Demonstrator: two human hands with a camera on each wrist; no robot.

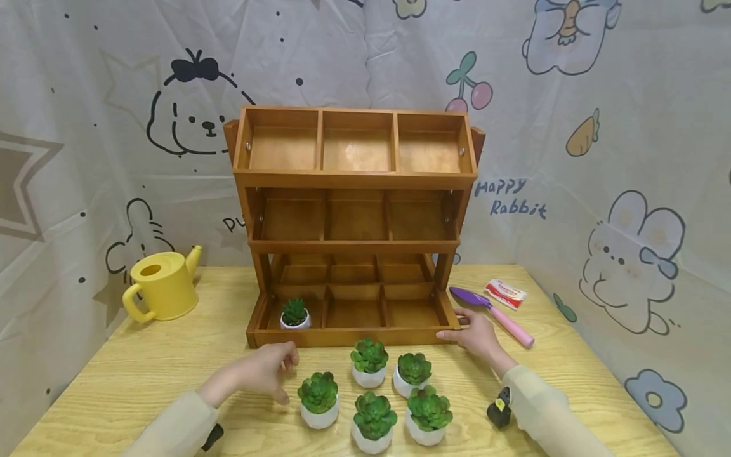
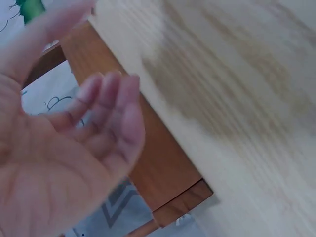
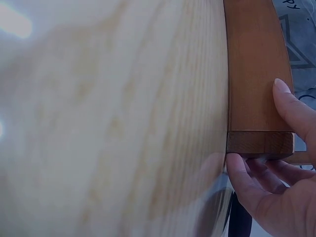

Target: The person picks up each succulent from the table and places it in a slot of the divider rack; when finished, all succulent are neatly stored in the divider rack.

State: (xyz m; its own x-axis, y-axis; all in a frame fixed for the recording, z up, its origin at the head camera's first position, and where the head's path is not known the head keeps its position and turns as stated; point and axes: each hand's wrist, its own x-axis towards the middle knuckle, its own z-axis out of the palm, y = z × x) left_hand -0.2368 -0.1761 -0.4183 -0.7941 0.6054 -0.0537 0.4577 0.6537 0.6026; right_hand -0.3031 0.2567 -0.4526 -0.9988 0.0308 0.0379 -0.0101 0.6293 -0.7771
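A three-tier wooden shelf with divided compartments stands at the back of the table. My right hand grips its bottom front right corner. In the right wrist view the thumb lies on the front board and the other fingers are against its end. My left hand hovers before the shelf's left part, fingers loosely bent, holding nothing. Closest to it is a potted succulent in a white pot. A small spiky potted plant sits in the bottom left front compartment.
Several more potted succulents stand in front of the shelf. A yellow watering can is at the left. Right of the shelf lie a purple trowel with a pink handle and a red-and-white packet. Printed cloth hangs behind.
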